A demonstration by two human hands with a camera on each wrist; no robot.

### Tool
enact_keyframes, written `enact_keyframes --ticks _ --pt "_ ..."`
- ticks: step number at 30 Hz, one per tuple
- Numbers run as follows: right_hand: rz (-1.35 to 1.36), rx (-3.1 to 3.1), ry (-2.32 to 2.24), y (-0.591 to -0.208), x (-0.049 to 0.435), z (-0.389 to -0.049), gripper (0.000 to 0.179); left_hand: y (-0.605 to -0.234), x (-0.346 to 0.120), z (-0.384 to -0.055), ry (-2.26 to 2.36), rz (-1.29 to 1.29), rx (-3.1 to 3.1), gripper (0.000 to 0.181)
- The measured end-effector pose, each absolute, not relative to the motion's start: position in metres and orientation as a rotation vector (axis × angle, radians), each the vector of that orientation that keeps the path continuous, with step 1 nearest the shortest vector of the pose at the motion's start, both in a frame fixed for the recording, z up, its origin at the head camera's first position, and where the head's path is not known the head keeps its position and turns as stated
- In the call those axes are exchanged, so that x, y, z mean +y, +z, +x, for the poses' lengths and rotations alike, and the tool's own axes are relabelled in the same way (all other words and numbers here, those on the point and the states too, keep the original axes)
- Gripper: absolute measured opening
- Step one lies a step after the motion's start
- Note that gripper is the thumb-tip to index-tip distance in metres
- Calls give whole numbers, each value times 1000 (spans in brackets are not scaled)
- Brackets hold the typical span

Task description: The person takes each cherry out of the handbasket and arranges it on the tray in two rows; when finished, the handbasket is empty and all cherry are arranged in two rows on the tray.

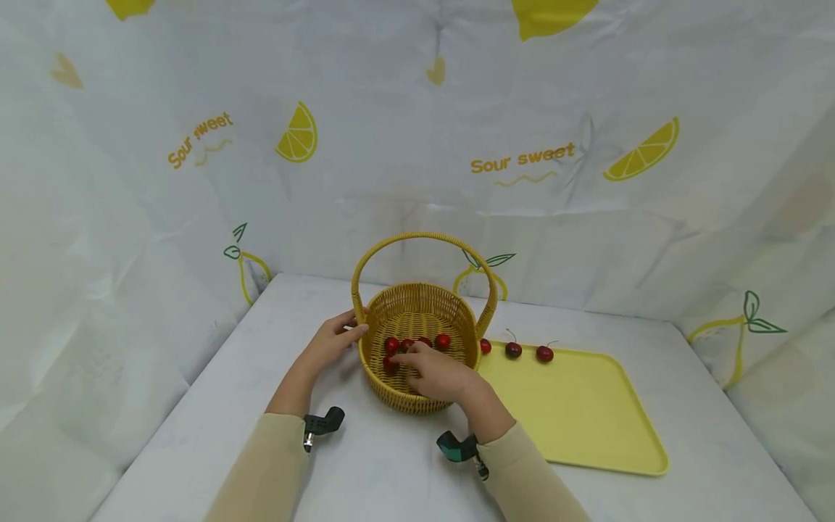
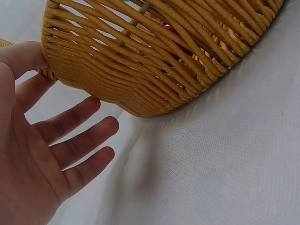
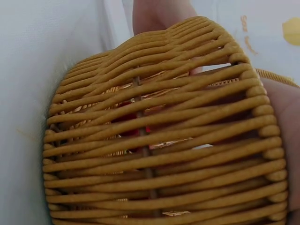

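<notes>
Red cherries lie inside the wicker basket. The right hand is among them, fingers bent; whether it grips one, I cannot tell. The left hand, fingers spread, touches the rim. A yellow tray alongside bears more cherries.

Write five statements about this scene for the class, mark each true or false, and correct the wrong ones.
1. Seen from the head, the wicker basket stands left of the yellow tray. True.
2. The basket is tipped on its side. False: it stands upright.
3. Cherries lie both in the basket and on the tray. True.
4. The left grip touches the basket while the right grip reaches into it. True.
5. The tray's cherries lie along its near edge. False: they lie along its far edge.
</notes>
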State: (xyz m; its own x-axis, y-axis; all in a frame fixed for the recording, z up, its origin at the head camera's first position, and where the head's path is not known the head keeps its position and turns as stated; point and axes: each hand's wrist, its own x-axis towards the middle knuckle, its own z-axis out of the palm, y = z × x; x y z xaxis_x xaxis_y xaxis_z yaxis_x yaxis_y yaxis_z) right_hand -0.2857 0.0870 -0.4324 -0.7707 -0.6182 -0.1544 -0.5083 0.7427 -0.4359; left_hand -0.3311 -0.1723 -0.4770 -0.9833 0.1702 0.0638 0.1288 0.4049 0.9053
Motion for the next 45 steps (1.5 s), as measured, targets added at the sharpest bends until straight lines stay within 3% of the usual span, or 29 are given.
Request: enact_keyframes --ticks 8,21,30,45 --pt "-833 2706 -482 -433 75 -288 48 -475 -175 -327 1686 316 2604 51" --pt "-885 2829 -452 -441 73 -294 27 -475 -171 -329 1708 333 2581 53" --pt "-831 2805 -464 -438 76 -293 31 -476 -171 -331 1708 331 2578 56" --pt "-926 2938 -838 -392 106 -280 20 -480 -173 -333 1722 343 2574 53"
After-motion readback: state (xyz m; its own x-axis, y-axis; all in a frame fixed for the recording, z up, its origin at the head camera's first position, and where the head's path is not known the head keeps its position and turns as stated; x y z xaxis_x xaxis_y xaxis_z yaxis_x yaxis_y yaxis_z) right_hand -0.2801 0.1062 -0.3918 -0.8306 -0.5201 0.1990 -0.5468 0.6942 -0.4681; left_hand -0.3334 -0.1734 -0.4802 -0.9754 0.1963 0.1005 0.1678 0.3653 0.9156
